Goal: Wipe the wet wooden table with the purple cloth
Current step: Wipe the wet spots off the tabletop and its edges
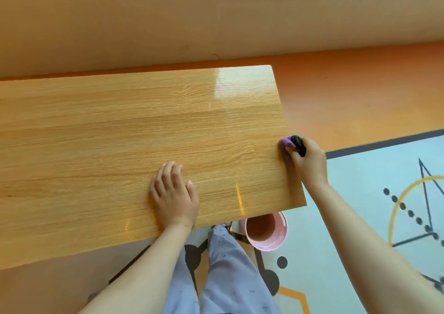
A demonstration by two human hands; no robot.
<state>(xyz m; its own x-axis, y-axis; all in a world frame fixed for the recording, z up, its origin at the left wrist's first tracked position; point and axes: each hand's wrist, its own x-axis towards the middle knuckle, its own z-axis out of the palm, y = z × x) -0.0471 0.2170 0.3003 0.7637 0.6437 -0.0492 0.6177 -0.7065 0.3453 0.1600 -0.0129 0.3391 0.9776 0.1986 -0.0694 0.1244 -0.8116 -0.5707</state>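
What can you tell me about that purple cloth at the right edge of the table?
The purple cloth is bunched into a small, soft-looking lilac wad. Much of it is hidden inside the right hand, whose fingers curl round it. It meets the right edge of the wooden table, roughly halfway along that edge. A black rough-textured piece sits beside it in the same grip; whether that belongs to the cloth cannot be told.

Bright, warm, even light it was. Pale glare gleamed at the far right corner of the wooden table point(96, 133), thin streaks shone near its front edge, its edges bowed under the wide lens, everything slightly soft.
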